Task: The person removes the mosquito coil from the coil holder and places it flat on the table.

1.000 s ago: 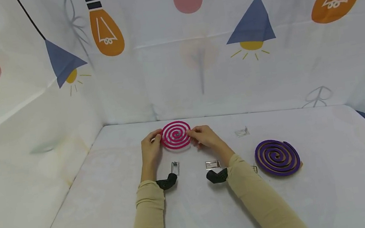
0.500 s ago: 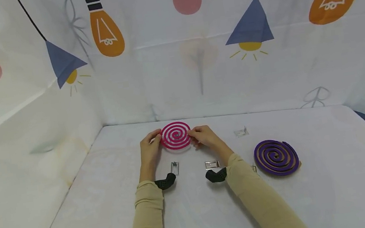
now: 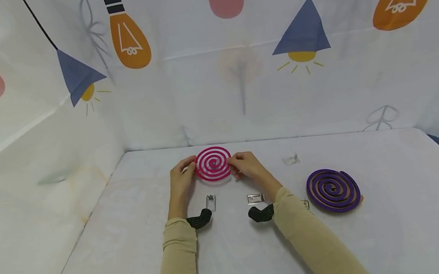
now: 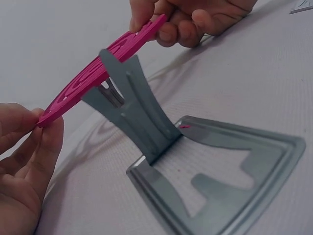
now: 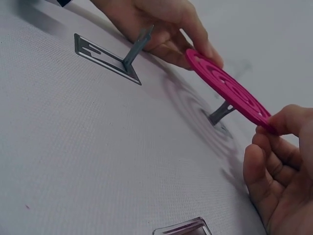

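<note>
A pink mosquito coil (image 3: pixel 213 161) is pinched at opposite edges by both hands near the back of the table. My left hand (image 3: pixel 181 181) grips its left rim between thumb and fingers. On the right rim, the thumb and fingertips of my right hand (image 3: pixel 249 165) do the same. Seen from the right wrist, the coil (image 5: pixel 230 90) is tilted, and the upright prong of a metal coil stand (image 5: pixel 221 113) meets its underside near the centre. Another metal stand (image 4: pixel 146 117), its prong raised, sits in front of the coil in the left wrist view.
A stack of purple and brown coils (image 3: pixel 333 190) lies to the right. One flat metal stand (image 3: pixel 256 198) is near my right wrist, and a further stand (image 3: pixel 291 160) is farther back. My right sleeve (image 3: pixel 304 227) partly covers another stand. A printed cloth wall (image 3: pixel 206 97) rises behind the table.
</note>
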A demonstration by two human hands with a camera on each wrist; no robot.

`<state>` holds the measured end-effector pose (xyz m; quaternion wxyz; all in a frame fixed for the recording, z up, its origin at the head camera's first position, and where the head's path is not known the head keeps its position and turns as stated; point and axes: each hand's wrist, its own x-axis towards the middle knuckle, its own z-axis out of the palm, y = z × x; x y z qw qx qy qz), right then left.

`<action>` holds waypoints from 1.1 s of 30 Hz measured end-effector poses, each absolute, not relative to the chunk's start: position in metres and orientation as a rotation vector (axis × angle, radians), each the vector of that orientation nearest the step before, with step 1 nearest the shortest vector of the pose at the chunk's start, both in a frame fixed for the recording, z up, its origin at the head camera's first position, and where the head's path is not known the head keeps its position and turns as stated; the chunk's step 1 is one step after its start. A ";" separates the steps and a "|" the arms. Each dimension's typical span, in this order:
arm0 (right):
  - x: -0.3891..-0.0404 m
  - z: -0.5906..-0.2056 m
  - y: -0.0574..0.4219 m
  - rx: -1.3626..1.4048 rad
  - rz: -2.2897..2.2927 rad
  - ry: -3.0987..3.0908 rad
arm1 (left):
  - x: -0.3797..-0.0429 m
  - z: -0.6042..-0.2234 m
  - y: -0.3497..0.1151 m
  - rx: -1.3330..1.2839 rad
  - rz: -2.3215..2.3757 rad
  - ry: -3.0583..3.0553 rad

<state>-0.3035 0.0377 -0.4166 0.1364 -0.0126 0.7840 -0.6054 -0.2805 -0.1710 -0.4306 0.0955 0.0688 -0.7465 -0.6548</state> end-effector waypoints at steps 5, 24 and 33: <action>-0.302 -0.417 0.038 -0.034 -1.755 2.301 | -0.280 -0.429 -0.171 0.223 -1.990 -2.209; -0.298 -0.417 0.042 -0.039 -1.732 2.278 | -0.276 -0.425 -0.172 0.163 -2.001 -2.281; -0.297 -0.415 0.045 -0.025 -1.750 2.245 | -0.277 -0.419 -0.174 0.080 -2.012 -2.318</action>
